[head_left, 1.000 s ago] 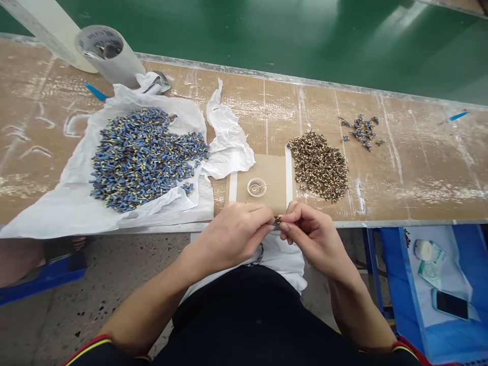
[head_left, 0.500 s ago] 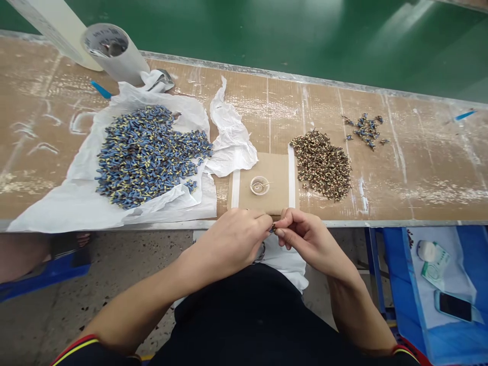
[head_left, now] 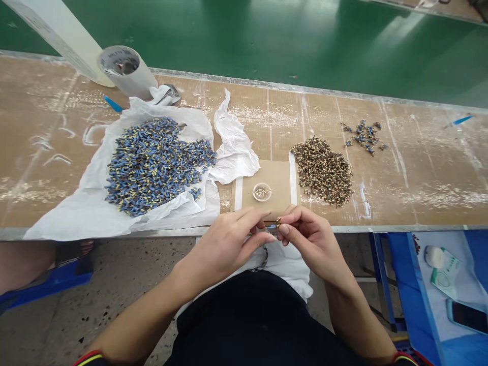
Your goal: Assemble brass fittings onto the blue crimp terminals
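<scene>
Just past the table's front edge, my right hand (head_left: 310,239) pinches a small brown-and-blue piece (head_left: 278,223) between thumb and fingertips. My left hand (head_left: 229,236) is right beside it, its thumb and forefinger apart with a gap between the tips. The blue end of the piece points into that gap; whether the left fingers touch it I cannot tell. Beyond both hands, a small clear round cup (head_left: 262,192) with a thin pale wire or thread in it sits on a cardboard pad (head_left: 280,175) with white tape strips.
To the left, a large pile of blue-and-yellow pieces (head_left: 152,168) lies on white paper (head_left: 82,211). A pile of brown pieces (head_left: 324,170) and a small blue-brown cluster (head_left: 366,134) lie right. A tape roll (head_left: 139,79) stands back left. A phone (head_left: 467,315) rests in a blue bin.
The left thumb and forefinger have parted from the small piece, which the right hand still holds. The camera view has shifted slightly, so the table sits lower in it.
</scene>
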A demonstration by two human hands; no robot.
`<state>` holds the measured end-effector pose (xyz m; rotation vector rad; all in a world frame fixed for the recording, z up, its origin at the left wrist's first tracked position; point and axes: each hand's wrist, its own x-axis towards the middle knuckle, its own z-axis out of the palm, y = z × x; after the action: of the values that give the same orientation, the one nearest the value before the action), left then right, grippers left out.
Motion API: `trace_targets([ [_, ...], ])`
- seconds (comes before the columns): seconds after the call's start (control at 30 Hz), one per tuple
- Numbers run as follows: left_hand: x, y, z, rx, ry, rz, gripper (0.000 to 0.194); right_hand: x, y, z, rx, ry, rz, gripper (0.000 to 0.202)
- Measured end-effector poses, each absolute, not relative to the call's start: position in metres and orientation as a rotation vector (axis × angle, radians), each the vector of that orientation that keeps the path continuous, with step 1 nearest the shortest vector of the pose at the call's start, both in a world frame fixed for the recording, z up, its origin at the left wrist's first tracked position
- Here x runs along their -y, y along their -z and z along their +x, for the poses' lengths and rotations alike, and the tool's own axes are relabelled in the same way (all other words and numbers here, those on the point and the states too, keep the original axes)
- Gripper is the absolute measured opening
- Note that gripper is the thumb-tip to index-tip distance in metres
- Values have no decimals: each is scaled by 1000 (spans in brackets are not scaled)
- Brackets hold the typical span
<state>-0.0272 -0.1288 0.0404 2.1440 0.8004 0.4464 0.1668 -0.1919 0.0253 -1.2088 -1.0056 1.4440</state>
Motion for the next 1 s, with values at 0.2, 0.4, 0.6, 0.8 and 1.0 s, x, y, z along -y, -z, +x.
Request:
trace_targets([
  [0.2, 131, -30, -22, -778, -441, 2160, 23, 191, -26, 165, 987, -1408, -1218, 2],
  [0.4, 130, -21, -19, -687, -563, 2132, 26, 192, -23, 163, 994, -1414, -1218, 7],
  [0.6, 130, -18, -19, -684, -531, 2065, 27, 195, -15, 162, 1119, -1306, -1242, 15],
  [0.8, 130, -23, -16, -613, -576, 2099, 26, 195, -13, 162, 1509, -1092, -1386, 31],
  [1.0, 129, -29, -16, -582, -540, 2199, 27, 198, -13, 164, 1664, -1039, -1399, 29],
])
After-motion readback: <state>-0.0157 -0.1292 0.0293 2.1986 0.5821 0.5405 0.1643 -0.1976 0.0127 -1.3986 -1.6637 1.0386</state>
